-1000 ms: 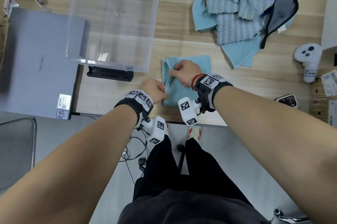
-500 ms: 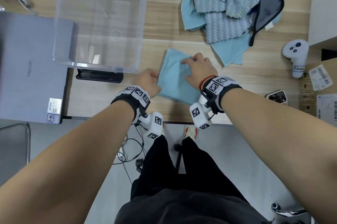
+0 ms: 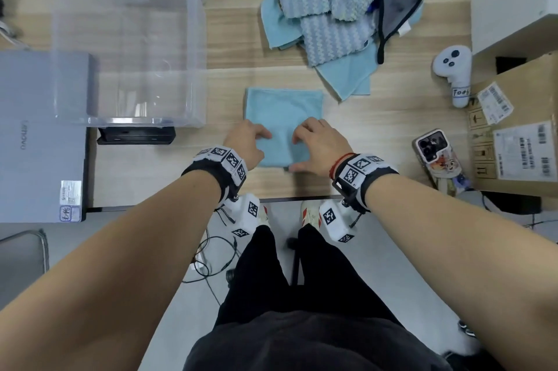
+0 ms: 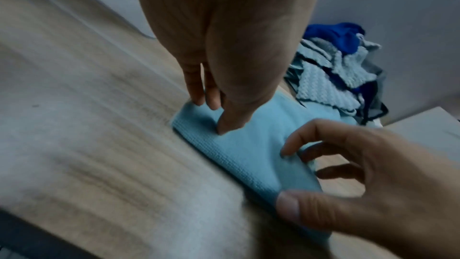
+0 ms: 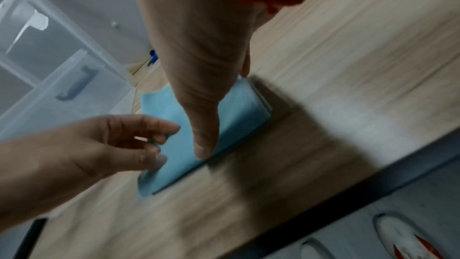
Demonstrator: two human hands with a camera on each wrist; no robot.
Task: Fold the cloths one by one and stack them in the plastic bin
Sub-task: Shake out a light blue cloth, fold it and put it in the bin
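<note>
Pale wood-grain desk (image 3: 377, 135) is seen from above, with a folded light-blue microfibre cloth (image 3: 283, 111) lying flat near its front edge. The cloth is touched by both hands at its near end: the left hand (image 3: 246, 141) rests on the near-left part with fingers loosely curled and fingertips pressing down, and the right hand (image 3: 317, 144) rests on the near-right part, fingers arched onto the fabric and the thumb spread toward the near edge. Nothing is pinched or lifted in any view; the cloth appears to be pressed and smoothed so the fold keeps its shape before it is carried. A clear plastic storage bin (image 3: 196, 38) stands just left of the cloth, and no cloth is seen inside it, so the task is judged to be at its first piece. A heap of unfolded blue, grey and teal cloths (image 3: 332, 14) is piled beyond, one corner reaching close to the folded cloth's far-right corner. Open desk is left between cloth and bin wall, but the bin's rim must be cleared from above. A black flat device (image 3: 136, 135) lies under the bin's near edge, and a phone (image 3: 434, 150) lies well to the right.
</note>
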